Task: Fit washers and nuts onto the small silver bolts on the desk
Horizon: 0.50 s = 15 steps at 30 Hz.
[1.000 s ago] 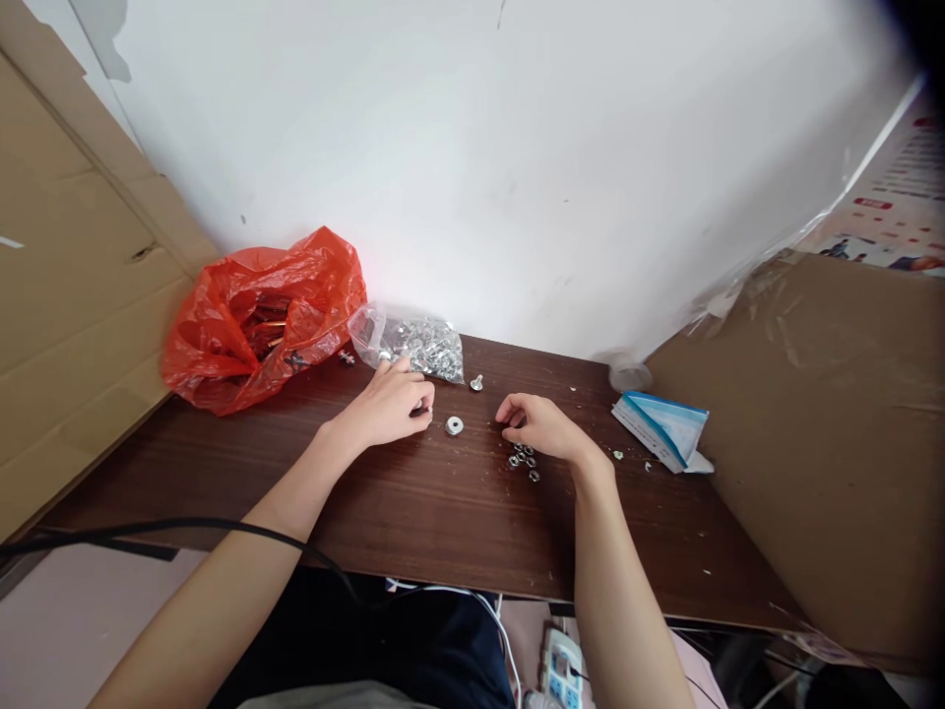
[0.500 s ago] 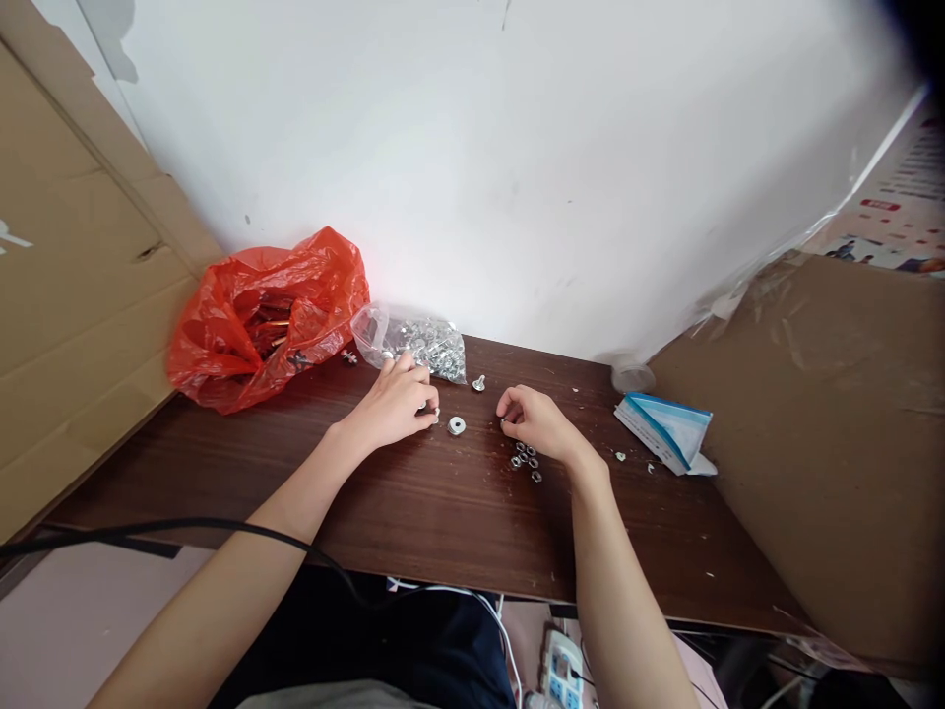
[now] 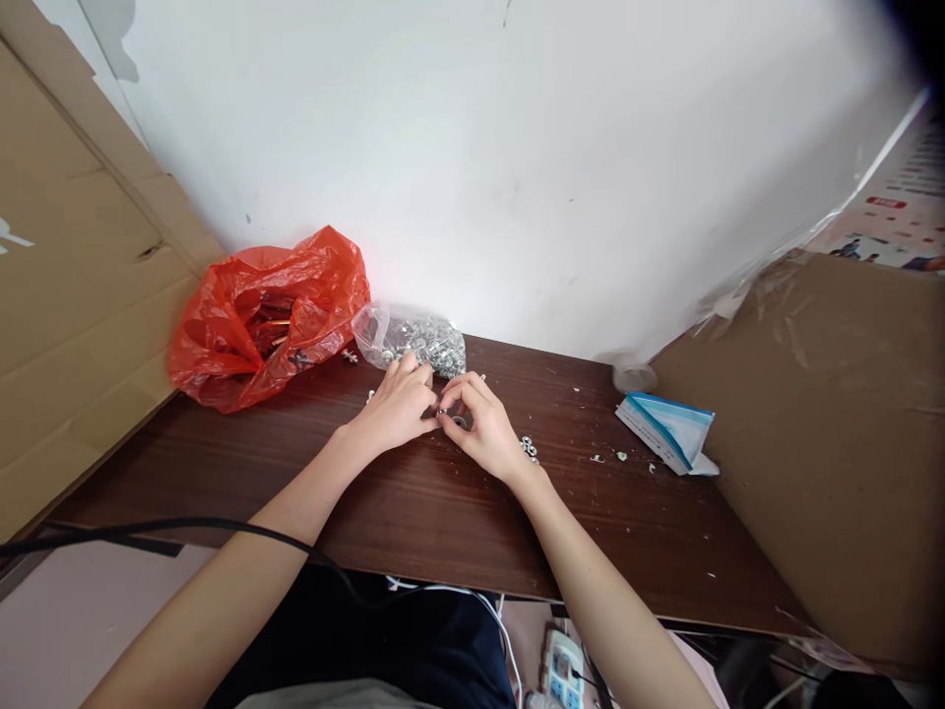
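Observation:
My left hand (image 3: pixel 397 406) is closed in a pinch at the middle of the table, just in front of a clear bag of metal hardware (image 3: pixel 435 345). A small shiny bolt (image 3: pixel 441 412), mostly hidden, sits at its fingertips. My right hand (image 3: pixel 483 423) meets it there, thumb and fingers pinched around what looks like a nut at the bolt's end. Under the right hand's fingers a round washer (image 3: pixel 461 422) partly shows on the table. Several loose hex nuts (image 3: pixel 529 448) lie beside the right wrist, which partly covers them.
A red plastic bag (image 3: pixel 214 335) stands open at the back left, by a cardboard panel (image 3: pixel 74 295). To the right are a blue-edged zip pouch (image 3: pixel 668 430), a clear cup (image 3: pixel 633 375) and small scraps. A black cable (image 3: pixel 221 525) crosses above the table's front left.
My right hand has moved left from beside the loose nuts to my left fingertips, bringing a small nut. It now covers most of the washer. My left hand has barely moved.

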Each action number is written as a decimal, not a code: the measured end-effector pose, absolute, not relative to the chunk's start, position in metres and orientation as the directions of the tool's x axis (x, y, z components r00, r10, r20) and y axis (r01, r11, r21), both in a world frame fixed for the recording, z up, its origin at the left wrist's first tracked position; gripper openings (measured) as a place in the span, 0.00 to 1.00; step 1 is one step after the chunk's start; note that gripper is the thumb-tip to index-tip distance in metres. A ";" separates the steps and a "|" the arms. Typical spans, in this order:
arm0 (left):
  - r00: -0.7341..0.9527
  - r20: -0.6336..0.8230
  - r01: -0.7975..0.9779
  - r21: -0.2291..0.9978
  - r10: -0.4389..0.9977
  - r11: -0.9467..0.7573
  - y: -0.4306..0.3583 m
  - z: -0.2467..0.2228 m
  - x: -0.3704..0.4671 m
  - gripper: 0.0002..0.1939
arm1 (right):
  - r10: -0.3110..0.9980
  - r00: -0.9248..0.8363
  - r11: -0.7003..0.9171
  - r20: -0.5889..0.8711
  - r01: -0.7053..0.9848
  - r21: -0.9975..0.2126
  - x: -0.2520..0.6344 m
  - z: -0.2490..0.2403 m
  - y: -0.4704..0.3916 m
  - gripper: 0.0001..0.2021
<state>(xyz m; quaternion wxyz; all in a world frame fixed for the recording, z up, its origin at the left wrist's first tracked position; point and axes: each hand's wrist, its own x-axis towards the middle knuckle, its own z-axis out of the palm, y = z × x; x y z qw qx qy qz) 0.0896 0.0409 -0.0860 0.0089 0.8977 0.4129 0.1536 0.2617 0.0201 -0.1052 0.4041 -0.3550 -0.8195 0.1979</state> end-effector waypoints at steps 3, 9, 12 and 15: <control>0.601 0.265 0.751 0.135 0.754 -0.647 0.041 -0.086 0.090 0.08 | 0.718 -0.437 0.696 0.542 0.413 -0.588 0.261 -0.109 0.022 0.08; 0.596 0.266 0.755 0.136 0.758 -0.641 0.042 -0.085 0.089 0.10 | 0.695 -0.456 0.718 0.555 0.413 -0.560 0.261 -0.112 0.023 0.09; 0.591 0.297 0.748 0.146 0.750 -0.647 0.043 -0.087 0.086 0.11 | 0.689 -0.457 0.724 0.562 0.408 -0.557 0.262 -0.112 0.023 0.09; 0.590 0.315 0.742 0.152 0.744 -0.653 0.045 -0.088 0.085 0.10 | 0.690 -0.461 0.723 0.558 0.408 -0.558 0.262 -0.112 0.024 0.09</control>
